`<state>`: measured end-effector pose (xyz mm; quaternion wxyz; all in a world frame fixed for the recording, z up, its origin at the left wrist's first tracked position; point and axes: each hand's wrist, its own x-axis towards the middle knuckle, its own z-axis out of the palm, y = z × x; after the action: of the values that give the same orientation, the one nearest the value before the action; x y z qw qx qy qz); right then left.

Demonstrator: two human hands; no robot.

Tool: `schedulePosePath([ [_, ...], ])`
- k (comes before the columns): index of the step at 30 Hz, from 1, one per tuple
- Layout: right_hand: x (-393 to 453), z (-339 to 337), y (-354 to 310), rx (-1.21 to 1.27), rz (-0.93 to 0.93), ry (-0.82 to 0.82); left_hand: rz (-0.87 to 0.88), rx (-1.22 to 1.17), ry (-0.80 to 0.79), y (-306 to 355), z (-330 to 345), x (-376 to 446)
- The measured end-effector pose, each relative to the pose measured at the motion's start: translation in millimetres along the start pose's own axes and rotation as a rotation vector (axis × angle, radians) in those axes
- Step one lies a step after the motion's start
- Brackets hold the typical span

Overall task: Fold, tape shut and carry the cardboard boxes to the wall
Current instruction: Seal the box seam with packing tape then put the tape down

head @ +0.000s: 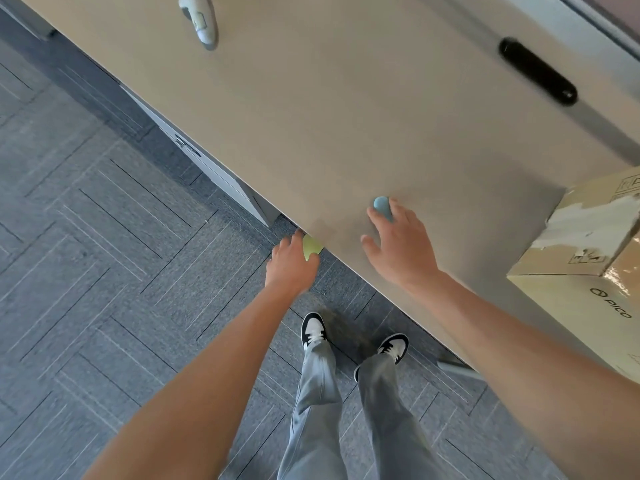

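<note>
Cardboard box (pixel 585 237) on table, well right of right hand (pixel 398 247).

Desk (pixel 346 116) runs diagonally across my view, tan top. White-grey gadget (pixel 201 19) lies near its far edge, partly cut off. Black oblong thing (pixel 538 72) sits on the grey strip (pixel 519 98) along the desk's back edge. Grey cabinet (pixel 214 168) stands under the desk. Carpet (pixel 104 271) is grey, herringbone tiles. Below: my grey trousers (pixel 318 393), black-and-white sneakers (pixel 313 329). Small green item (pixel 310 244) at the desk's near edge, blue one (pixel 382 206) on top; can't tell what they are.
</note>
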<state>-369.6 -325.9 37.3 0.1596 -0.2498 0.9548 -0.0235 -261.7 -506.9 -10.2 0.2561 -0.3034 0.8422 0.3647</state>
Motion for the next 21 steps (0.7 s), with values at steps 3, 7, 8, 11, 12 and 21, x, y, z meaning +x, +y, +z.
schedulePosePath([
  [3,-2,2,-2,-0.034,-0.022,0.009,0.011,-0.064,0.026,-1,3,1],
  [7,-3,3,1,-0.032,-0.024,0.019,0.015,-0.157,0.047,-6,6,2],
  [8,-3,3,2,-0.030,-0.024,0.025,0.017,-0.182,0.049,-7,5,1],
  [11,-5,2,4,-0.014,-0.020,0.074,0.033,-0.252,0.064,-9,-4,-10],
  [12,-6,2,4,-0.007,-0.018,0.093,0.023,-0.288,0.059,-9,-8,-14],
  [21,-3,-10,6,0.509,0.098,0.120,-0.007,-0.488,-0.083,-12,-26,-26],
])
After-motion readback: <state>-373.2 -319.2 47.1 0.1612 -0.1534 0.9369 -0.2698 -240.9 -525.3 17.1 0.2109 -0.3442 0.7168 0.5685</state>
